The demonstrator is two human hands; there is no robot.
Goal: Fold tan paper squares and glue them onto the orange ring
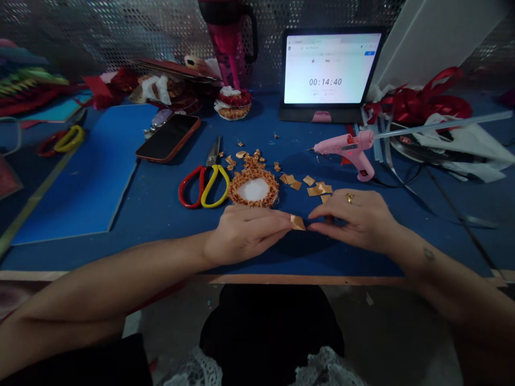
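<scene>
1. Left hand (245, 231): fingers closed, pinching a small copper paper piece (298, 222) at centre frame, just above the blue bench (161, 203).
2. Right hand (358, 219): fingers drawn together, tips at the piece's right corner. Can't tell if gripping or only touching.
3. Just above the left hand: round disc (254, 187), white middle, copper rim. Scissors (204, 182) just left of it.
4. Loose copper scraps (316, 187) above the right hand.
5. Pink glue gun (350, 150) right of centre, tablet (330, 67) behind it, phone (168, 138) upper left of the scissors.
</scene>
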